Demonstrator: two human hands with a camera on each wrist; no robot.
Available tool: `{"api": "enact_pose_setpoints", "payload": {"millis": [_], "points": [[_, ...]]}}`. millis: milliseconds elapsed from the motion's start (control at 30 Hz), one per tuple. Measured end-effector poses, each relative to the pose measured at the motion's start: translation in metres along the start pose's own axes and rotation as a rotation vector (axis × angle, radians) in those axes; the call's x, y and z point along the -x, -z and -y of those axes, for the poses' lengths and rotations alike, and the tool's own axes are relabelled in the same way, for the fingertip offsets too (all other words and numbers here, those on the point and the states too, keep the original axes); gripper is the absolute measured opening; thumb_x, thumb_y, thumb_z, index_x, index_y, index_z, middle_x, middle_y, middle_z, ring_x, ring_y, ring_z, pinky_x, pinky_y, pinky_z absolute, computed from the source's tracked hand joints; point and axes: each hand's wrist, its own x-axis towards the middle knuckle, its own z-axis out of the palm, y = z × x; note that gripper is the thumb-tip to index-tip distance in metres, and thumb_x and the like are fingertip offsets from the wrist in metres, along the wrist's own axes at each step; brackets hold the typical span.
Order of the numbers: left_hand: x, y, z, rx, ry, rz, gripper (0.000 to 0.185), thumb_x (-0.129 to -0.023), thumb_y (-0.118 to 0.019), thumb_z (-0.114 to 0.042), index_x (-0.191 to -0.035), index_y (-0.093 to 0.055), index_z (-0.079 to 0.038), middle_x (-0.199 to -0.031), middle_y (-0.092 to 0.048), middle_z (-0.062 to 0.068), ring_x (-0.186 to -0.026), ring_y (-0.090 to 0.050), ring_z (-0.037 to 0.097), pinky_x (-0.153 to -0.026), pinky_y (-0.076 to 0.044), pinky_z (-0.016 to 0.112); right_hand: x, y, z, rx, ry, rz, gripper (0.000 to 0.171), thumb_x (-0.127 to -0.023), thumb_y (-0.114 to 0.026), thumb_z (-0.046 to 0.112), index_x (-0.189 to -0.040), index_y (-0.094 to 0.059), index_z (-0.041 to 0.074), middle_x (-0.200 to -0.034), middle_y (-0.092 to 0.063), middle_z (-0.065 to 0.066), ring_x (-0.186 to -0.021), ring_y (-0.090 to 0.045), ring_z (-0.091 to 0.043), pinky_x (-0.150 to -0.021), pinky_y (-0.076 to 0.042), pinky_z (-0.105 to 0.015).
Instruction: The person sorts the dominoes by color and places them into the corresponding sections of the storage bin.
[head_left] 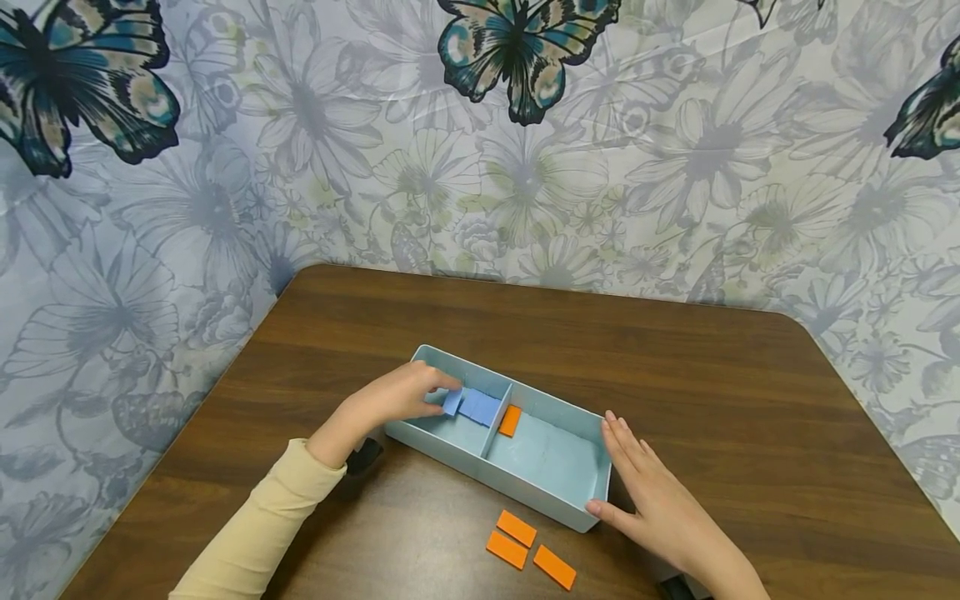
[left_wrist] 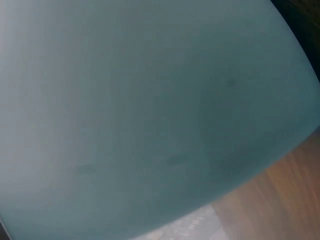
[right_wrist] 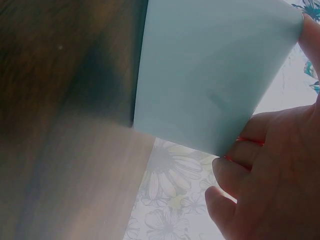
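Observation:
A light-blue box (head_left: 551, 498) with a divider (head_left: 498, 421) lies slantwise on the table. My left hand (head_left: 397, 393) reaches over its left compartment and pinches a small blue tile (head_left: 452, 402) between thumb and fingers. Right beside that tile lie more blue tiles (head_left: 480, 407). An orange tile (head_left: 510, 421) rests in the right compartment against the divider. My right hand (head_left: 660, 500) touches the box's right end, fingers straight, thumb near the front corner. In the right wrist view the fingers (right_wrist: 245, 152) lie along the edge of the end wall. The left wrist view shows mostly the box's outer wall (left_wrist: 150, 110).
In front of the box, three orange tiles (head_left: 555, 567) lie loose on the brown wooden table (head_left: 675, 358). A flowered cloth with butterflies (head_left: 525, 183) hangs behind the table. A dark strap (head_left: 364, 457) sits at my left wrist.

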Motion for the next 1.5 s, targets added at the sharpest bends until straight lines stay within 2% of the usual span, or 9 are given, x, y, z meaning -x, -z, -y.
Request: {"api": "enact_pose_setpoints", "payload": {"millis": [100, 167, 400, 733, 1500], "points": [[-0.001, -0.001, 0.000, -0.029, -0.002, 0.006, 0.028, -0.076, -0.077, -0.003, -0.103, -0.069, -0.003, -0.088, -0.067, 0.002, -0.066, -0.050, 0.011, -0.062, -0.046, 0.025, 0.000, 0.000, 0.000, -0.003, -0.001, 0.000, 0.089, -0.088, -0.061, 0.047, -0.151, -0.012, 0.008, -0.155, -0.006, -0.004, -0.139, -0.011, -0.025, -0.107, 0.004, -0.022], [-0.002, -0.002, -0.001, -0.043, 0.004, 0.016, 0.027, -0.075, -0.077, -0.003, -0.101, -0.070, -0.003, -0.088, -0.067, 0.003, -0.068, -0.054, 0.012, -0.064, -0.048, 0.025, 0.000, 0.000, 0.001, -0.002, 0.002, -0.003, 0.088, -0.088, -0.061, 0.046, -0.151, -0.012, 0.008, -0.155, -0.006, -0.004, -0.139, -0.010, -0.025, -0.107, 0.004, -0.022], [-0.004, -0.005, -0.002, -0.081, 0.046, 0.048, 0.031, -0.073, -0.079, -0.003, -0.103, -0.071, -0.001, -0.100, -0.068, 0.008, -0.089, -0.063, 0.017, -0.075, -0.050, 0.029, 0.001, 0.000, 0.001, 0.003, 0.009, -0.013, 0.089, -0.088, -0.062, 0.046, -0.151, -0.011, 0.009, -0.155, -0.007, -0.004, -0.139, -0.011, -0.024, -0.106, 0.005, -0.020], [-0.007, -0.009, -0.004, -0.085, 0.079, 0.067, 0.031, -0.074, -0.078, -0.002, -0.104, -0.071, -0.001, -0.102, -0.068, 0.008, -0.095, -0.062, 0.020, -0.080, -0.050, 0.030, 0.001, 0.000, 0.001, -0.004, 0.004, -0.009, 0.089, -0.088, -0.062, 0.046, -0.151, -0.012, 0.009, -0.155, -0.007, -0.004, -0.139, -0.012, -0.026, -0.106, 0.005, -0.020], [-0.014, -0.013, -0.004, -0.158, 0.034, -0.003, 0.021, -0.075, -0.075, 0.003, -0.095, -0.072, 0.000, -0.092, -0.069, 0.008, -0.084, -0.065, 0.018, -0.073, -0.052, 0.028, 0.000, 0.000, 0.000, 0.005, 0.007, -0.001, 0.089, -0.088, -0.058, 0.051, -0.150, -0.013, 0.005, -0.155, -0.009, -0.008, -0.139, -0.010, -0.024, -0.106, 0.005, -0.021]]}}
